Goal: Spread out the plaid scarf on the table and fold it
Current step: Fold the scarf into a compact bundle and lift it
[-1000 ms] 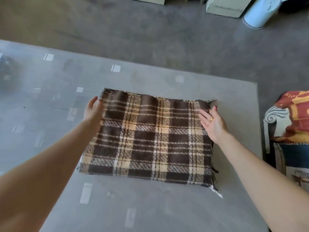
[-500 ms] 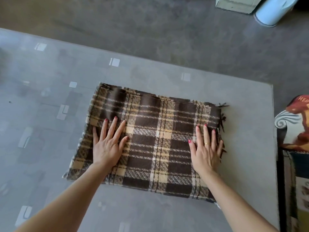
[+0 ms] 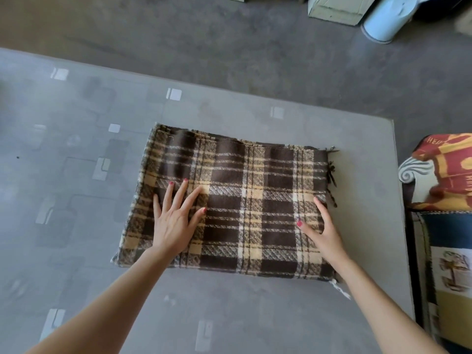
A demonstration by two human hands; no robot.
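Note:
The brown and tan plaid scarf (image 3: 245,198) lies folded into a flat rectangle in the middle of the grey table (image 3: 76,175), with fringe showing at its right edge. My left hand (image 3: 176,218) rests flat on the scarf's left part, fingers spread. At the scarf's right edge sits my right hand (image 3: 321,231), thumb on top of the cloth and the other fingers curled at or under the edge, hidden from view.
The table's far edge and right edge are close to the scarf. A chair with a red and yellow cloth (image 3: 447,172) stands right of the table. A pale bin (image 3: 388,19) and a box (image 3: 337,8) sit on the floor beyond.
Both hands moved from the scarf's side edges onto its top. Since half a second ago the right hand has slid to the right edge, fingers curling there. The left hand stays flat.

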